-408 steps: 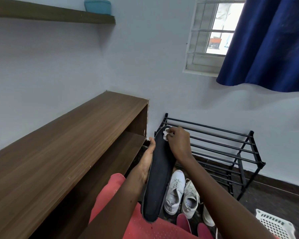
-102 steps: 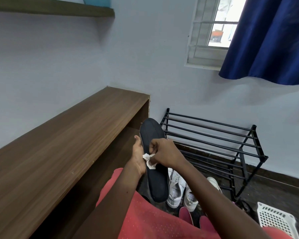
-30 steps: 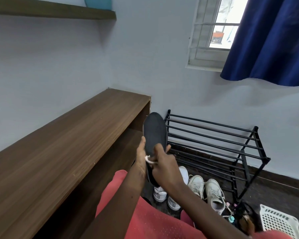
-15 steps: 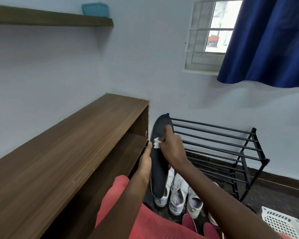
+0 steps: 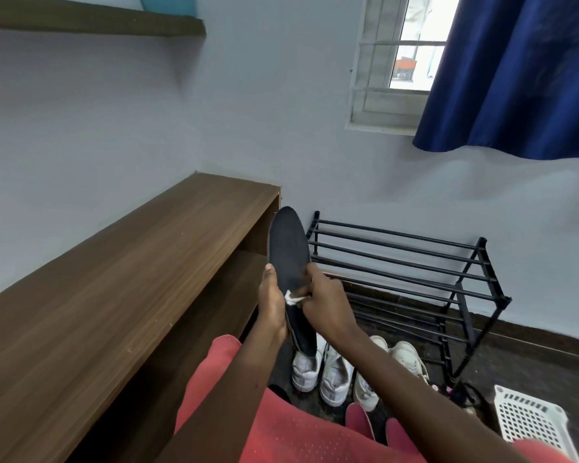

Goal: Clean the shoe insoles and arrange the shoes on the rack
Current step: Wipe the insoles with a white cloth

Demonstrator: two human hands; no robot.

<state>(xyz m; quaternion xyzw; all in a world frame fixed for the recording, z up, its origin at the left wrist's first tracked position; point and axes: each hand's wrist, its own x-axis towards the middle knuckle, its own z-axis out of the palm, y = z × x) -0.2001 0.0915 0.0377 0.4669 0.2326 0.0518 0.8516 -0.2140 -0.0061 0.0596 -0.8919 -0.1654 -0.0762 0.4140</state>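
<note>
So the dark insole [image 5: 290, 262] stands almost upright in front of the person, long axis running top to bottom, one end poking up level with the top of the wooden shelf unit [image 5: 121, 282]; the left hand [image 5: 272, 304] is wrapped round its left edge about halfway down, holding it steady; the right hand [image 5: 325, 304] is pinched shut on a small white wipe [image 5: 292, 298] pressed to the insole face at mid-length, right next to the left thumb. My guess: the next stroke has to run along that long axis, up toward the free end, since the right hand is the one doing the rubbing. White sneakers [image 5: 335, 372] sit on the floor below; the black rack [image 5: 415, 262] just behind has nothing on its bars.
</note>
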